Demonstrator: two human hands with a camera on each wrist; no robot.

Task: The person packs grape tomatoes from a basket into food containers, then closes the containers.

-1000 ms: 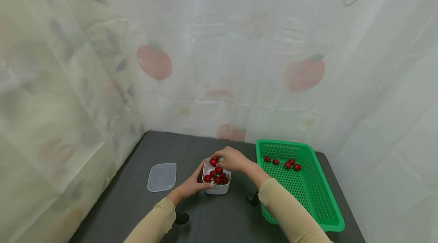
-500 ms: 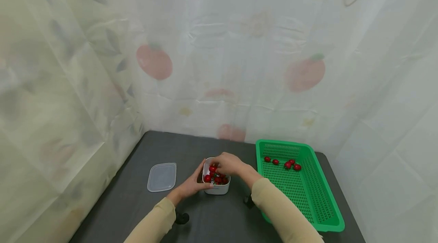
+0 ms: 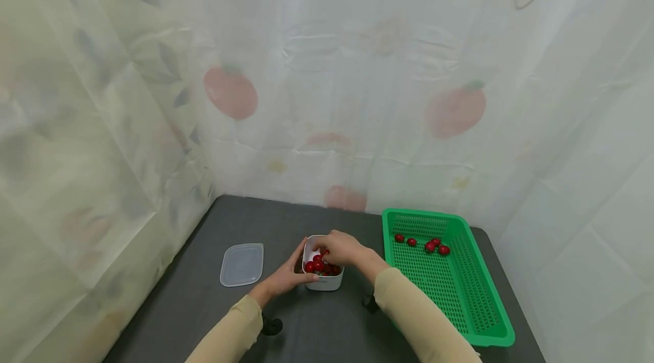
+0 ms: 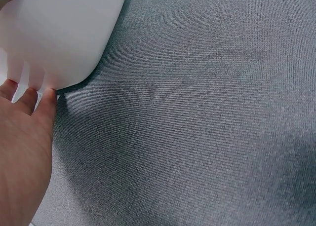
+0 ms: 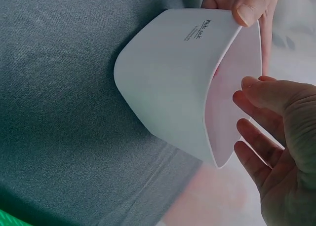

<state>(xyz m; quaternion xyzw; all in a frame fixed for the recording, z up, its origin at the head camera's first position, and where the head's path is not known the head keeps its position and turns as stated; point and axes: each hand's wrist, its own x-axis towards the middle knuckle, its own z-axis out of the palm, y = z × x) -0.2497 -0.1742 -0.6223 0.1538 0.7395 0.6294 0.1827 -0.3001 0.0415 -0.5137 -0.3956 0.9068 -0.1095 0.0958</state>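
A white plastic food container (image 3: 324,283) stands on the dark table, with several cherry tomatoes (image 3: 310,266) inside. My left hand (image 3: 283,280) grips its left side; the thumb lies at the near rim and, in the left wrist view, the fingertips (image 4: 48,97) touch the wall. Over the open top hovers my right hand (image 3: 344,247). Its fingers (image 5: 259,139) are loosely bent at the mouth in the right wrist view, with no tomato showing between them. Part of the container's inside is hidden behind this hand.
On the right stands a green perforated basket (image 3: 460,289) with several tomatoes (image 3: 430,246) at its far end. Left of the container lies a translucent square lid (image 3: 242,265). Printed curtains (image 3: 327,96) hang behind and beside the grey table (image 3: 317,334).
My right hand, which held a tomato over the container's far side, has lowered into its mouth, and the tomatoes inside have shifted. My left hand, the lid and the basket have stayed in place.
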